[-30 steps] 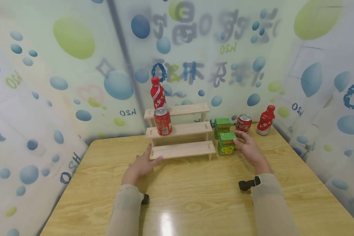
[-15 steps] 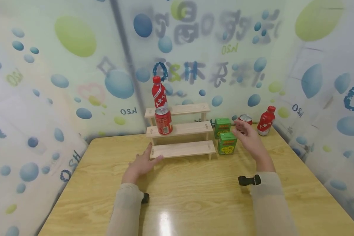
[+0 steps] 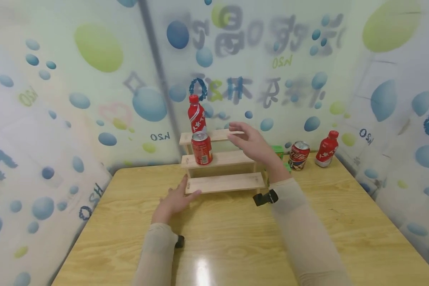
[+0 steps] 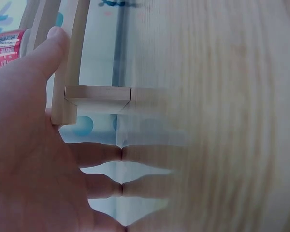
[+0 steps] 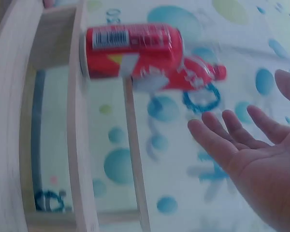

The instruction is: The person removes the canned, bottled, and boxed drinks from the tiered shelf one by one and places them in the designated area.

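A three-step wooden rack (image 3: 225,183) stands on the table. My left hand (image 3: 173,202) rests at the left end of its lowest step. The left wrist view shows that thumb (image 4: 50,50) along the step's edge and the fingertips down on the tabletop. My right hand (image 3: 252,145) hovers in front of the rack's right side, fingers extended and holding nothing. On the middle step stands a red drink can (image 3: 201,149). Behind it, on the top step, is a red plastic bottle (image 3: 197,115). The right wrist view has the can (image 5: 135,53) left of my spread fingers (image 5: 212,142).
Two green drink cartons (image 3: 278,151) stand right of the rack, mostly hidden behind my right forearm. Farther right are another red can (image 3: 299,155) and another red bottle (image 3: 327,150). A patterned wall covering (image 3: 146,103) rises behind the wooden table (image 3: 218,242).
My right hand has moved from the green cartons, up and left, to in front of the rack's upper steps. It carries nothing. My left hand has stayed at the rack.
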Motion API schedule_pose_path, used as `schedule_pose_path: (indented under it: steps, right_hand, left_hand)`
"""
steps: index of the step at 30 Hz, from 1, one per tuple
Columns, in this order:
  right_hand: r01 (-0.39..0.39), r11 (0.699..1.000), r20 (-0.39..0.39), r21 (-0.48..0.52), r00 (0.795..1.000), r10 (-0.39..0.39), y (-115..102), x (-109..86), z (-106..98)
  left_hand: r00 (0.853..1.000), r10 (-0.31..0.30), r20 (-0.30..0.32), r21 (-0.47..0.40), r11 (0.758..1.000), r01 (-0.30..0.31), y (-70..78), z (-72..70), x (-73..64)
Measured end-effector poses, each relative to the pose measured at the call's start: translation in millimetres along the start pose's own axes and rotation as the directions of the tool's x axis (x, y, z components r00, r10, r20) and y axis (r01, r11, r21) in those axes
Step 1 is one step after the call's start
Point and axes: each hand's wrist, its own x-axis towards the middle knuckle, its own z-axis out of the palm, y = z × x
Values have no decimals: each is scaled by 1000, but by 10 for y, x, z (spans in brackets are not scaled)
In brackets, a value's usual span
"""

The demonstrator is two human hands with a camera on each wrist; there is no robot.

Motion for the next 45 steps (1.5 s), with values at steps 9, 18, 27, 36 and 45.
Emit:
schedule_pose_path:
  steps: [9, 18, 27, 36, 45]
  right_hand:
    - [-72, 997, -39, 20, 997, 73, -133, 508, 474]
    - [-130, 991, -49, 6, 990, 131, -41, 611, 747]
    - [-50, 998, -58, 44, 997, 52, 178, 703, 945]
    - [-114, 991, -108, 72, 987, 122, 210, 707, 1022]
    - [-140, 985, -124, 98, 981, 151, 196, 689, 1017]
  left_hand:
    - [1000, -10, 7, -7, 1000, 10, 26, -8, 25]
    - [1000, -13, 7, 2, 1000, 13, 15, -7, 27]
    - [1000, -18, 3, 9, 1000, 18, -3, -5, 26]
    - [1000, -8, 1, 17, 1000, 8, -10, -2, 39]
    - [1000, 5, -3, 20, 1000, -5, -6, 6, 38]
